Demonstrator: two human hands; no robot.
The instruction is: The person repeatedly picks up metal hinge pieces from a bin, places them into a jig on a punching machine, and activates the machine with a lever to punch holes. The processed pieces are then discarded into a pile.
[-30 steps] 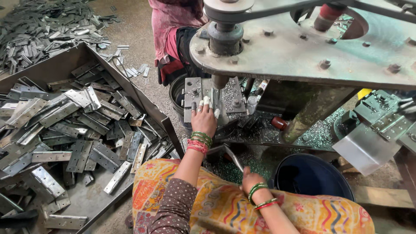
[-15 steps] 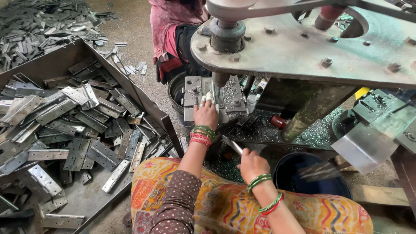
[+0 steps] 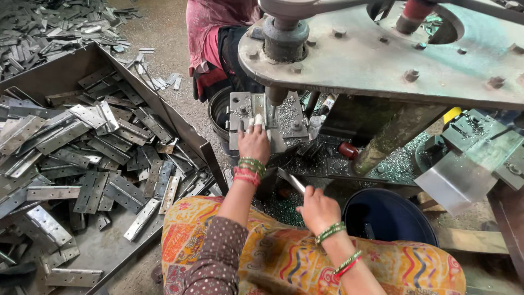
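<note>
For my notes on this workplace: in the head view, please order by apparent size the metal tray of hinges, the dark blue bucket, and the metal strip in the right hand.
1. Metal tray, by far largest.
2. Dark blue bucket.
3. Metal strip, smallest, held in the right hand.

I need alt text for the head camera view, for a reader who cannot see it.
A seated person's left hand rests on the die block of a metal press, while the right hand holds a thin metal strip above a dark blue bucket. A tray of metal hinges lies to the left.
</note>
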